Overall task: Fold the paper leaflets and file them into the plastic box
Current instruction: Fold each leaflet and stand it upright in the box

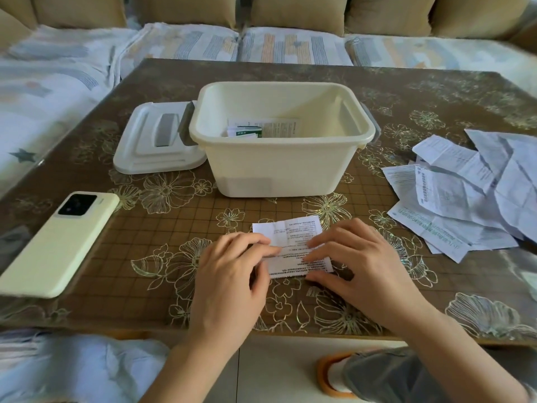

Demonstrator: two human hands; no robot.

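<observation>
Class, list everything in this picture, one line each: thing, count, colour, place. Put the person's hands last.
table: one, brown, gold flowers
plastic box: one, cream, table centre
lid: one, white, left of box
folded leaflets: few, white-green, inside box
loose leaflets: several, white, table's right
leaflet: one, white, under both hands
phone: one, pale yellow, table's left
cushions: several, tan, behind table
left hand: one, pressing leaflet
right hand: one, pressing leaflet

left hand [232, 266] palm down, fingers straight, pressing | right hand [354, 263] palm down, fingers spread, pressing | both angled inward, close
</observation>
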